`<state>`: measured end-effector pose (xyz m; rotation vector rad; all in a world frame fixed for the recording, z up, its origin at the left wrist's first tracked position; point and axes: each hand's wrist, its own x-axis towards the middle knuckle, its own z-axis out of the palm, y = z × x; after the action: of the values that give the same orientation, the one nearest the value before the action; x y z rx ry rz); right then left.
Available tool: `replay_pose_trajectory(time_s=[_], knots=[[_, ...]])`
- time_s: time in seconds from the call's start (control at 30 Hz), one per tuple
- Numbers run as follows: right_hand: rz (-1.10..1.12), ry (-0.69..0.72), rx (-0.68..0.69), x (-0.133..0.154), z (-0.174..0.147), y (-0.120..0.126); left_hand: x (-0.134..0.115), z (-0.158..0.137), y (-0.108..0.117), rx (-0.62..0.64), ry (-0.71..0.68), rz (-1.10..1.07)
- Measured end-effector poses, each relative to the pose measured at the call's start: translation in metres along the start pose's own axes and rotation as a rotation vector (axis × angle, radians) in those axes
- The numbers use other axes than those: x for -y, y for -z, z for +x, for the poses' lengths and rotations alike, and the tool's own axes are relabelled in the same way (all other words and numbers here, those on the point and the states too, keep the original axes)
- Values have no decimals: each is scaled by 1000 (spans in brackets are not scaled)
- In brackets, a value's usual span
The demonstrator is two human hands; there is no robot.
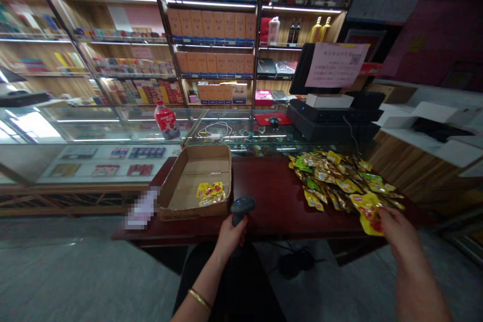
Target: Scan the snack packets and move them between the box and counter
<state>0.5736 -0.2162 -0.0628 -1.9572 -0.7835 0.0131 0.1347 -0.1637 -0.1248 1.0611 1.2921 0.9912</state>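
My left hand (231, 235) is wrapped round the handle of a dark barcode scanner (242, 205) at the front edge of the dark red table. Between the fingers of my right hand (394, 226) is a yellow snack packet (367, 212), gripped at its right side. Just behind it lies a heap of yellow, gold and green snack packets (332, 176). Left of the scanner stands an open cardboard box (194, 166) with a yellow snack packet (210, 190) and another golden one at its near right corner.
A glass counter (241, 133) runs behind the table (260, 176), with a red-labelled bottle (166, 121) on it. A cash-register screen with a taped paper sign (337, 65) stands at the back right. Tall shelves with boxed goods fill the background.
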Motion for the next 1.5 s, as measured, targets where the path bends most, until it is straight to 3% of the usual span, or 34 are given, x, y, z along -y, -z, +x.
replay_pose_trajectory(time_s=[0.1,0.17,0.27,0.43,0.57,0.83,1.03,1.33,1.5], knots=[[-13,-83,-2,-1,8,15,2,1,-1,-9,2,-7],[54,-81,-10,11,-5,-1,2,1,-1,-10,4,-14],[252,-74,45,41,-46,-59,-1,-1,-2,-14,4,-14],[615,-59,363,89,-120,-173,-10,-11,-2,-11,20,-20],[756,-81,522,94,-150,-213,-21,-30,3,-65,18,-46],[889,-35,661,81,-160,-221,-36,-63,14,-66,-26,27],[898,62,614,75,-158,-221,-36,-64,7,-58,5,39],[870,-9,727,76,-156,-219,-49,-66,9,-70,8,50],[914,-43,697,80,-158,-221,-47,-75,14,-5,-22,173]])
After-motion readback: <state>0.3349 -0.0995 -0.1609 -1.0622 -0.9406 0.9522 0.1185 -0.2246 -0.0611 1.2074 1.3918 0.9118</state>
